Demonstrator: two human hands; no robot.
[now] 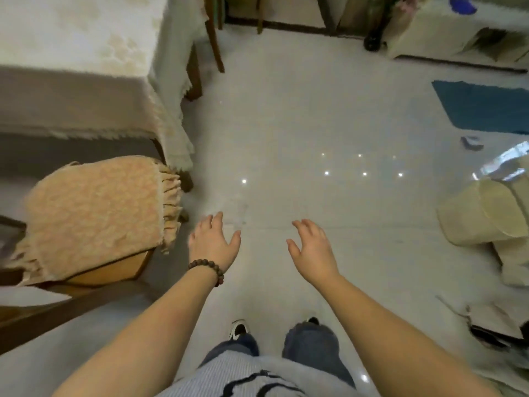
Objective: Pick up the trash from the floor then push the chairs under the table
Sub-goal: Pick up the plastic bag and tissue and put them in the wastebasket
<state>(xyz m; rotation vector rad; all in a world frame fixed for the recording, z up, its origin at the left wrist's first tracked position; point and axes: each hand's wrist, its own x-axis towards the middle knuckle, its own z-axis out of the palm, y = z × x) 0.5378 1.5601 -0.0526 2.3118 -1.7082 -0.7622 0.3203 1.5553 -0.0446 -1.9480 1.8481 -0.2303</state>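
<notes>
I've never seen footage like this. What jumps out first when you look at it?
Two bare hands, the left hand wearing a bead bracelet and the right hand, stretch out open over a shiny pale floor. At left, a chair draped in a fringed peach cover stands pulled out from the cloth-covered table. A small scrap lies far right beside a blue mat.

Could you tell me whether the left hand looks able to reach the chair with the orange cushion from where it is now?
Probably yes. The left hand is open, holds nothing, and hangs just right of the chair, with only bare floor between them. The right hand is clear of that path.
</notes>
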